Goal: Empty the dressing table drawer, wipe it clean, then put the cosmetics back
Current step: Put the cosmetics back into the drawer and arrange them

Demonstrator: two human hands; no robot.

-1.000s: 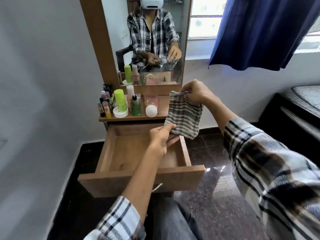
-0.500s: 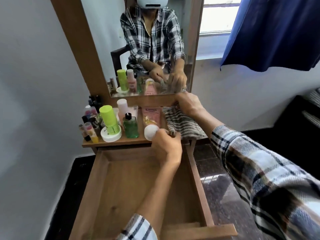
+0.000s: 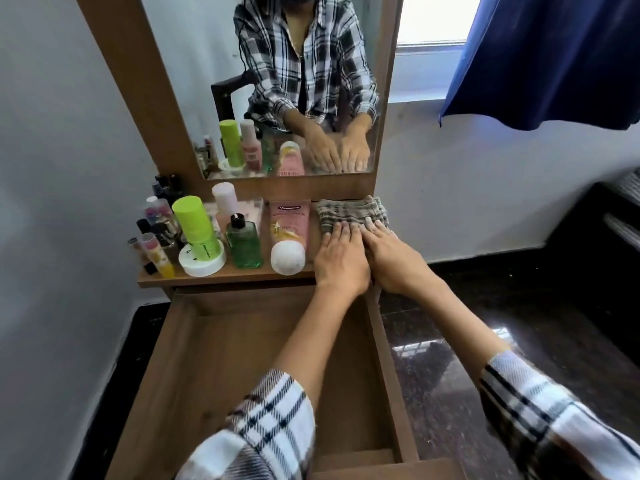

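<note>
Both flat hands, left hand (image 3: 341, 261) and right hand (image 3: 394, 259), grip nothing, pressing the folded cloth (image 3: 351, 211), long axis left-right.

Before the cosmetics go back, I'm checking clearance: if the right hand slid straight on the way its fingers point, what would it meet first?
The right hand lies flat on the folded striped cloth; beyond that, probably the mirror's wooden frame.

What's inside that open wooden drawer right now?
The open wooden drawer shows only bare board; no cosmetics are visible. The forearms and plaid sleeves cover part of its floor, so that patch stays unseen.
</note>
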